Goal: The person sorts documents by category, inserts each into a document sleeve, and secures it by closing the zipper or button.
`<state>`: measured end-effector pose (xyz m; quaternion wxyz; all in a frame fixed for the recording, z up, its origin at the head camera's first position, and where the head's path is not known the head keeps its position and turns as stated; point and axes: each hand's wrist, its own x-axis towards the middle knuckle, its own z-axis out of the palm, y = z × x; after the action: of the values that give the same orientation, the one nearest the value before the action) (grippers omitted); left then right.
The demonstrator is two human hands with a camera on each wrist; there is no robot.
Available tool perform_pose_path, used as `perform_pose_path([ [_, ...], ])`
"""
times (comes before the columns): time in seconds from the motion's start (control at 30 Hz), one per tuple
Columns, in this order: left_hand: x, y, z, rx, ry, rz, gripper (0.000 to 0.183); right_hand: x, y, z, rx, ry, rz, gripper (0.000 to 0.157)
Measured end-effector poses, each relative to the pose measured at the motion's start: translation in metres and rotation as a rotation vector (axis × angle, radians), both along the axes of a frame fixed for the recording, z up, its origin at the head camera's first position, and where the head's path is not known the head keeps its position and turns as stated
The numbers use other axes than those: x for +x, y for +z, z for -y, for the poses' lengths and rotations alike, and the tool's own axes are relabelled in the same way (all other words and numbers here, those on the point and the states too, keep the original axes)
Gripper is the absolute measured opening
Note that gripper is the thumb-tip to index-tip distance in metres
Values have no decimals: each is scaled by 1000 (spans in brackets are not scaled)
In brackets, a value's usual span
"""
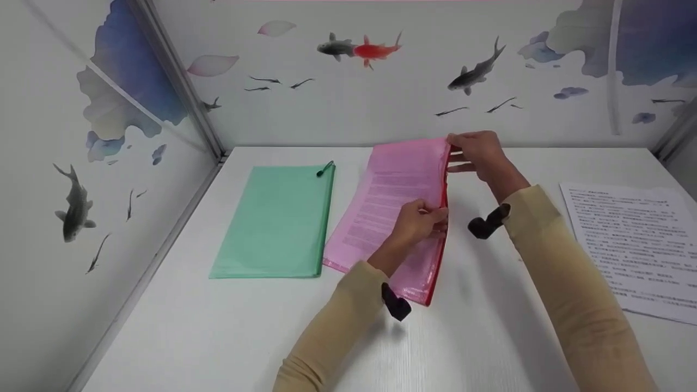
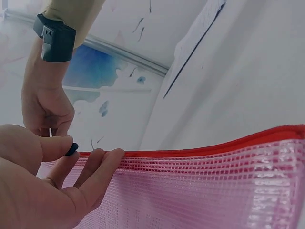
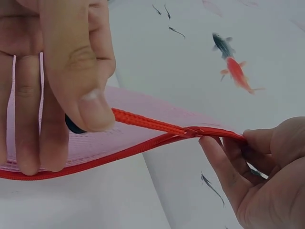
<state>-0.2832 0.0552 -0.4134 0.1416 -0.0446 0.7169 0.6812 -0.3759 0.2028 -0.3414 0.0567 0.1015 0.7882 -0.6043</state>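
Observation:
A pink mesh zip bag with printed paper showing through it is held up along its red zip edge. My left hand is over the middle of this edge, thumb and finger pinching the black end of the zip pull. Its red cord stretches to the slider, close to the right hand. At the far corner, my right hand pinches the end of the zip edge between thumb and fingers. The bag's lower edge hangs toward me.
To the left of the pink bag lies a green zip bag with a dark pull at its far corner. Printed sheets lie on the right of the white table. Patterned wall panels stand behind and at the left.

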Motion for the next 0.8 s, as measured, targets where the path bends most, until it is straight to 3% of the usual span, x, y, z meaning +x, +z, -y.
perform_pose_path([
  [0.17,5,0,4,7,-31,-27,11,0,0,-1,-36,-14,-26,49],
  [0.5,12,-4,12,55,-35,-5,13,1,-3,0,-64,-26,-76,47],
  [0.8,21,-12,17,-4,-69,-14,12,1,-2,-4,-71,-46,-71,47],
])
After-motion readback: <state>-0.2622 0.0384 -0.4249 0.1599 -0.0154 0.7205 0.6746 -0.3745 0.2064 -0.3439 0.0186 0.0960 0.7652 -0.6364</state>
